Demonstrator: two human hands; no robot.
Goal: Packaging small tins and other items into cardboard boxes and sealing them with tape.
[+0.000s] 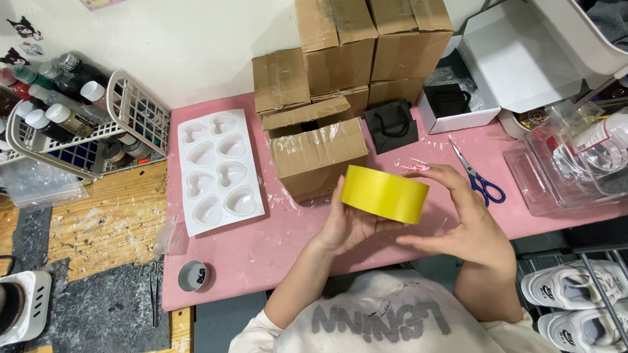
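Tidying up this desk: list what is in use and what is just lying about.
In use:
round yellow tape roll, left hand, right hand, open brown cardboard box

Lying about:
blue-handled scissors, white heart-shaped mould tray, small black paper bag

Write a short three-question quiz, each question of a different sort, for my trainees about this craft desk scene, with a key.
1. True or false: both hands are on the yellow tape roll.
2. Which lies right of the right hand? A) blue-handled scissors B) white heart mould tray C) small round tin
3. Fill in: the open cardboard box stands on the ____ mat.

Key:
1. True; the left hand cups it from below, the right-hand fingers touch its side.
2. A
3. pink
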